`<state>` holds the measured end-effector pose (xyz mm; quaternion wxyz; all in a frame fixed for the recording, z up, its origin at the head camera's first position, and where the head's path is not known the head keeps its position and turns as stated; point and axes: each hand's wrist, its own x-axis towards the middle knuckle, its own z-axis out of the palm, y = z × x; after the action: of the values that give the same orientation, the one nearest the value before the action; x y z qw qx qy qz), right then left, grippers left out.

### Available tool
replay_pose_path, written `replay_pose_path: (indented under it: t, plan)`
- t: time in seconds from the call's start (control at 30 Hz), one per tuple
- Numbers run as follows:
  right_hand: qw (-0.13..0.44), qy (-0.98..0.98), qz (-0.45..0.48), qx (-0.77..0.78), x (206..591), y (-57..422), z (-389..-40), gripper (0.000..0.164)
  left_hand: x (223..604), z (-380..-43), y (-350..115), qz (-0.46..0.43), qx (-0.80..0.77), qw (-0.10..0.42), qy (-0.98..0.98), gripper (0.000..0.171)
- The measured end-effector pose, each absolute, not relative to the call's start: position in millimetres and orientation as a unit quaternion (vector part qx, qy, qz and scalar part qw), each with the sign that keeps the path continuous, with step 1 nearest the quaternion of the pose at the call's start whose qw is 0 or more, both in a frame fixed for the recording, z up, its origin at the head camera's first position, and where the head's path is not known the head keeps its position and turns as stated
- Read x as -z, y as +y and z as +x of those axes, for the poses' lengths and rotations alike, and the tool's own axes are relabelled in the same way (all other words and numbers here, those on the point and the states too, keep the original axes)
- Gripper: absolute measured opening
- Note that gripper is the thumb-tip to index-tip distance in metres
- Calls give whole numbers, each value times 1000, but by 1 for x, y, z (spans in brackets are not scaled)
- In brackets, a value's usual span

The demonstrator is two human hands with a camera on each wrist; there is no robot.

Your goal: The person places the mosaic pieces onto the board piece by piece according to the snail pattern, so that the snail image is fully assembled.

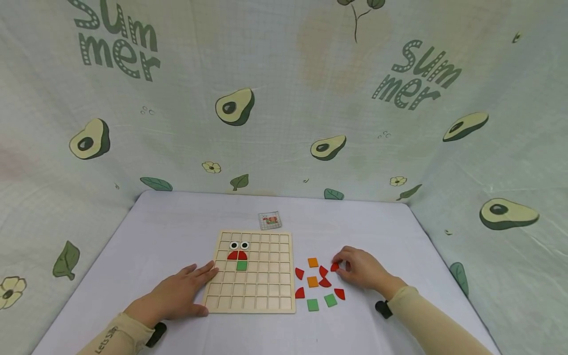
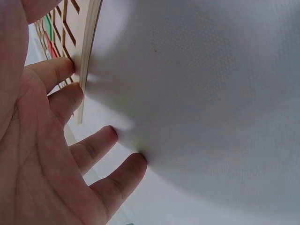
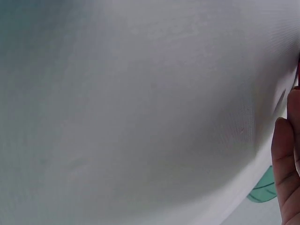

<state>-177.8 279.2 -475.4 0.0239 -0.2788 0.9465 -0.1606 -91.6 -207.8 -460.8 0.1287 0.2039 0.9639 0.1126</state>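
My left hand [image 1: 183,292] lies beside the wooden grid board [image 1: 268,278], its fingers spread and touching the left edge. In the left wrist view, two fingertips [image 2: 70,96] meet the board's side while two others rest on the cloth. Two eye tiles [image 1: 239,245], two red quarter-circle tiles [image 1: 237,255] and a green square tile [image 1: 241,266] sit in the grid. To the right, my right hand [image 1: 361,267] pinches a red quarter-circle tile [image 1: 335,266] at the table surface. The right wrist view shows only some fingers [image 3: 284,159] at its edge.
Between board and right hand lie loose orange squares [image 1: 312,281], green squares [image 1: 312,305] and several red quarter-circles [image 1: 300,293]. A small picture card [image 1: 269,220] lies behind the board. Printed cloth [image 1: 284,162] walls the table's back and sides.
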Motion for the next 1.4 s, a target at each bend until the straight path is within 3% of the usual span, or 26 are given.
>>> replay_pose_path:
  t: [0.67, 1.07, 1.4]
  plan:
    - [8, 953, -267, 145, 466, 269, -189, 22, 458, -92, -206, 202, -112, 130, 964, 94]
    - [18, 945, -305, 115, 444, 189, -209, 21, 462, -91, -208, 205, -110, 128, 964, 94]
    - [19, 926, -358, 115, 449, 119, -217, 20, 463, -92, -209, 206, -113, 130, 963, 94]
